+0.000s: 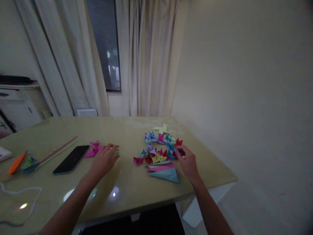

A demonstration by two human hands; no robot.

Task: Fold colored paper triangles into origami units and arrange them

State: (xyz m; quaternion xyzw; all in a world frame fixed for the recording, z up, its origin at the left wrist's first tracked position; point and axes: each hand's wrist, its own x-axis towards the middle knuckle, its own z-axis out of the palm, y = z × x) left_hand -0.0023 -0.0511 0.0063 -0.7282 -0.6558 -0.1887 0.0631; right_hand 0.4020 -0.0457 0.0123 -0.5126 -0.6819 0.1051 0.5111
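Note:
My left hand (105, 159) is over the table with its fingers spread, beside a bright pink folded-paper piece (94, 150). A small pale green patch (116, 152) shows by its fingertips; I cannot tell whether it is touched. At the right edge of a cluster of folded-paper pieces, my right hand (187, 160) has its fingers pinched together. A bit of blue shows at those fingertips, too small to make out. Close by lie blue folded pieces (170, 151), a red one (179, 142) and yellow ones (158, 159). In front rest larger pink and light blue folded papers (165, 176).
A pale green folded cross shape (161, 129) lies behind the cluster. Left of my left hand are a black phone (71, 160), thin pink and green sticks (58, 151), an orange tool (17, 164) and a white cable (36, 188). The table's right edge (215, 155) runs near the wall.

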